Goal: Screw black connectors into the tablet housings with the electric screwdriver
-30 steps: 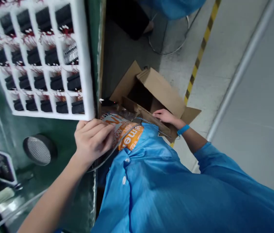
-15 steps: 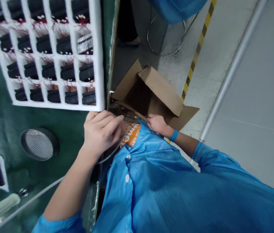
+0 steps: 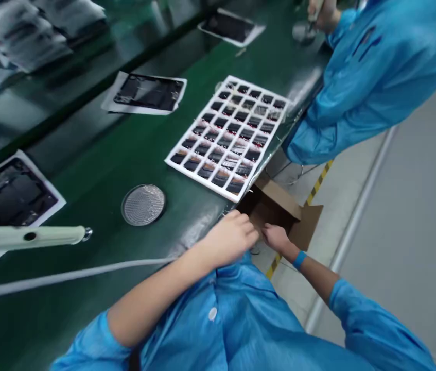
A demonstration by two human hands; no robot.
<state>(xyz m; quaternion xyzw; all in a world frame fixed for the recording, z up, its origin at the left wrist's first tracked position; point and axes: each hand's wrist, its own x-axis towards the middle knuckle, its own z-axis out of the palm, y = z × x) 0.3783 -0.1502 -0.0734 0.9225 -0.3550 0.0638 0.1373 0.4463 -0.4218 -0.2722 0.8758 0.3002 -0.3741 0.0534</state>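
Note:
My left hand (image 3: pixel 229 237) is at the near edge of the green table (image 3: pixel 125 154), its fingers curled downward over the edge. My right hand (image 3: pixel 275 238), with a blue wristband, is right beside it, fingers closed and almost touching the left. What they grip is hidden behind the hands and my blue coat. Just beyond them, below the table edge, an open cardboard box (image 3: pixel 279 208) stands on the floor. A white foam tray (image 3: pixel 229 135) with several cells of black parts lies on the table above the hands.
A round metal mesh disc (image 3: pixel 143 204) is set in the table. A pale tool handle (image 3: pixel 28 238) with a white cable lies at the left. Dark panels on white sheets (image 3: pixel 146 93) lie farther off. A co-worker in a blue coat (image 3: pixel 376 67) stands at the upper right. A yellow-black stripe (image 3: pixel 318 183) marks the floor.
The view has swung up and back, so much more of the table shows. My two hands have come together at the table edge; the orange printed bag is no longer visible.

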